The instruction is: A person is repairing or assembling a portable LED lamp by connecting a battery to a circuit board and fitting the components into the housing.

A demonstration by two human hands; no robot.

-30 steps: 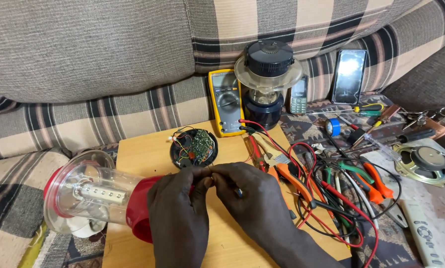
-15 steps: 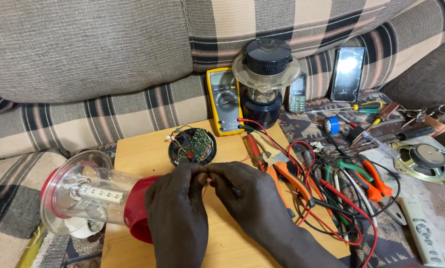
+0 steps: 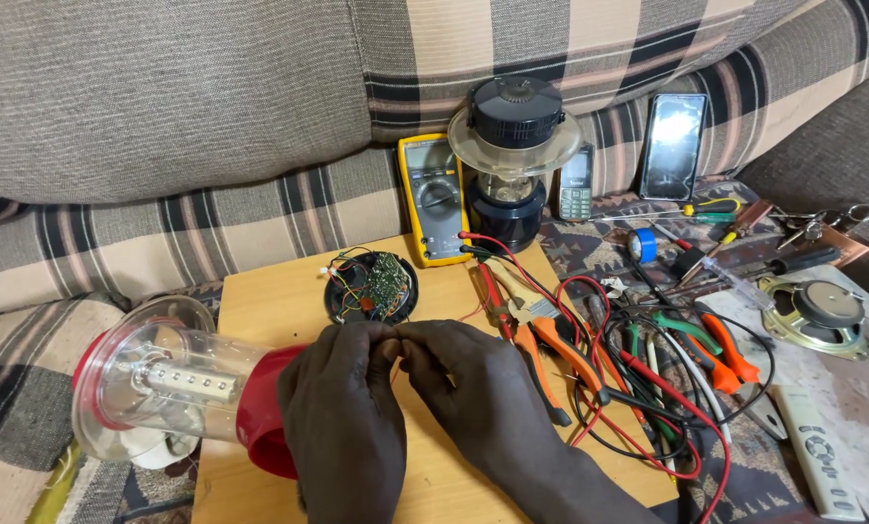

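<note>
Item: red lantern (image 3: 182, 388), base off, on wooden board (image 3: 434, 475).
We pinch thin wires (image 3: 397, 342) between left hand (image 3: 342, 427) and right hand (image 3: 478, 398), fingertips closed; circuit board (image 3: 371, 286) lies detached.

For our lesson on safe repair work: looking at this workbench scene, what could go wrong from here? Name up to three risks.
1. The red lantern lies on its side at the wooden board's left edge; it might roll off.
2. Both hands, left hand and right hand, pinch thin red wires running to the circuit board; a tug could tear a joint.
3. The tangled leads over the orange pliers could snag.
</note>
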